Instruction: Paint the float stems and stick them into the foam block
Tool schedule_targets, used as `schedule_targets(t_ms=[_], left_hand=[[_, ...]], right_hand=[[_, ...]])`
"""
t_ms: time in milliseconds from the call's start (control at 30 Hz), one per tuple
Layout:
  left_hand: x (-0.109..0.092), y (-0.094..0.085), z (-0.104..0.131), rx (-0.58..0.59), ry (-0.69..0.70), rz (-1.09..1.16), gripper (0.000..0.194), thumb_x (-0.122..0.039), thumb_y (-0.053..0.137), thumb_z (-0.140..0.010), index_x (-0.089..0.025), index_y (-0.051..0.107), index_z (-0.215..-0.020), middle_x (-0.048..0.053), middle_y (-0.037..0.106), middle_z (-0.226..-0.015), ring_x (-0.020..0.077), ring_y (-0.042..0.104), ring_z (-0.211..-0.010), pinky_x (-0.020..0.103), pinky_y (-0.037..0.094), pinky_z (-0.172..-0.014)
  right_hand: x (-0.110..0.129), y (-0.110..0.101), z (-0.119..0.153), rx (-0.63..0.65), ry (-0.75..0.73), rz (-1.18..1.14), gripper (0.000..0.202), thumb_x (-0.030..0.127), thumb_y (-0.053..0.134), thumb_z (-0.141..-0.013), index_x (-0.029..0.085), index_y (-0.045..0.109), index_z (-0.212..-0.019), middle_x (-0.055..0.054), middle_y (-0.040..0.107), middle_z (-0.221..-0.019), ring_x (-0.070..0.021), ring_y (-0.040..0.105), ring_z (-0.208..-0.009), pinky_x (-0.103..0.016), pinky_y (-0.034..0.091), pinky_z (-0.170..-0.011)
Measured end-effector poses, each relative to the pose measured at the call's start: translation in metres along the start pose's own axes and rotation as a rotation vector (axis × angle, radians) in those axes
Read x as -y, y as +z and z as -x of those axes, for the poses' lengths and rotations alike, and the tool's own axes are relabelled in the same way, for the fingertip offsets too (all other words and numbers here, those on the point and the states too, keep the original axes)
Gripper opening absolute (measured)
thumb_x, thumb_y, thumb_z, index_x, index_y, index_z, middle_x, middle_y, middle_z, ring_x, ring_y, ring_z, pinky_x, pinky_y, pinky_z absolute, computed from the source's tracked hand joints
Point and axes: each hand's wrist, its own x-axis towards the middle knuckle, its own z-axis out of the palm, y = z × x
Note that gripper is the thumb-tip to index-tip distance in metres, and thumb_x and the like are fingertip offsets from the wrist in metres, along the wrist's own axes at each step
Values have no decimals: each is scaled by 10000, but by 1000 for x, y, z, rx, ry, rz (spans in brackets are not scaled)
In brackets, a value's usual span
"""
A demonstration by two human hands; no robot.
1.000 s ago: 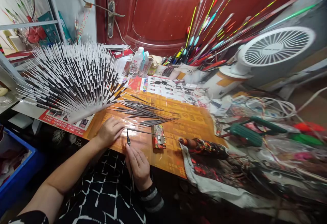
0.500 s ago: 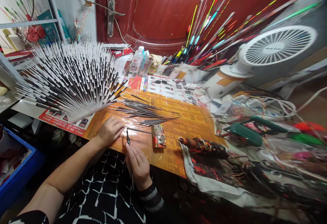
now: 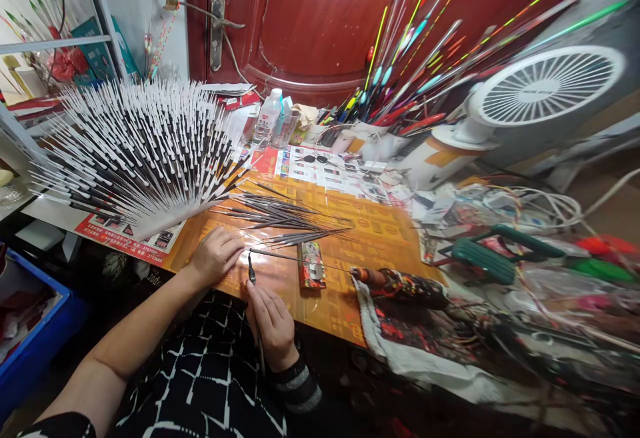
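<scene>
My left hand [image 3: 219, 256] rests at the front edge of the table, its fingers closed at the left end of a slender dark fishing float [image 3: 275, 254]. The float lies level, and its thin stem runs right to the brown-tipped end of a rotary tool [image 3: 373, 277]. Just below, my right hand [image 3: 271, 325] pinches a slim paintbrush [image 3: 251, 271] with a black, bent tip pointing up. That tip is close beneath the float near my left fingers; whether they touch I cannot tell. Behind my hands lies a loose pile of dark floats [image 3: 280, 215].
On the left, a white foam block [image 3: 167, 219] bears many white-tipped floats. A small patterned box [image 3: 312, 266] sits under the float's stem. At right are a white fan [image 3: 547, 88], a green-handled tool [image 3: 483, 258], cables and a cloth [image 3: 373, 325]. A bottle [image 3: 269, 118] stands behind.
The brush tip has shifted very slightly at the float. Both hands otherwise keep their places, and the view has moved a little.
</scene>
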Motion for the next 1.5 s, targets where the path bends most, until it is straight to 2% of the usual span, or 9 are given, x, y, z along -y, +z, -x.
schedule_targets(t_ms=[233, 467, 967, 1167, 1300, 1400, 1500], left_hand=[[1, 1, 0, -3, 8, -3, 189, -243, 519, -1018, -179, 686, -958, 61, 692, -897, 194, 588, -843, 345, 506, -789], [0, 0, 0, -28, 27, 0, 160, -228, 536, -1009, -176, 682, -972, 64, 694, -912, 194, 591, -853, 338, 503, -786], [1, 0, 0, 1, 6, -15, 180, -247, 533, -1013, -184, 687, -945, 57, 686, -882, 197, 580, -844, 338, 491, -775], [1, 0, 0, -29, 21, -3, 150, -232, 551, -1004, -178, 680, -951, 56, 689, -897, 195, 583, -849, 329, 493, -771], [1, 0, -1, -30, 26, 3, 180, -237, 525, -1014, -178, 685, -956, 64, 695, -902, 197, 591, -854, 350, 500, -792], [0, -2, -2, -20, 23, -8, 195, -245, 518, -1018, -180, 687, -946, 58, 689, -878, 194, 582, -833, 347, 499, -784], [0, -5, -3, 2, 12, -7, 195, -251, 522, -1017, -188, 690, -943, 56, 678, -860, 194, 577, -829, 337, 493, -768]], right_hand=[[0, 2, 1, -15, -2, 25, 599, 34, 594, -922, 84, 454, -1502, -151, 737, -1131, -236, 700, -1086, -365, 621, -896], [1, 1, 0, -8, 12, 26, 618, 33, 594, -924, 104, 435, -1517, -142, 736, -1133, -234, 700, -1068, -378, 625, -889], [1, 0, -3, -20, 3, 17, 658, 12, 609, -905, 97, 416, -1528, -146, 736, -1139, -233, 705, -1044, -370, 624, -872], [1, 1, -6, -15, 4, 7, 659, 6, 612, -900, 90, 418, -1525, -148, 734, -1140, -230, 701, -1055, -367, 620, -890], [1, -9, -12, -18, -1, -62, 674, -20, 589, -893, 116, 416, -1530, -134, 741, -1102, -215, 713, -1012, -353, 631, -862], [-5, -26, -11, -29, -4, -102, 671, -21, 590, -888, 144, 439, -1520, -122, 741, -1074, -213, 710, -1002, -353, 640, -837], [-19, -45, -5, -63, 3, -48, 654, -19, 597, -880, 136, 465, -1502, -125, 737, -1057, -216, 704, -992, -358, 643, -809]])
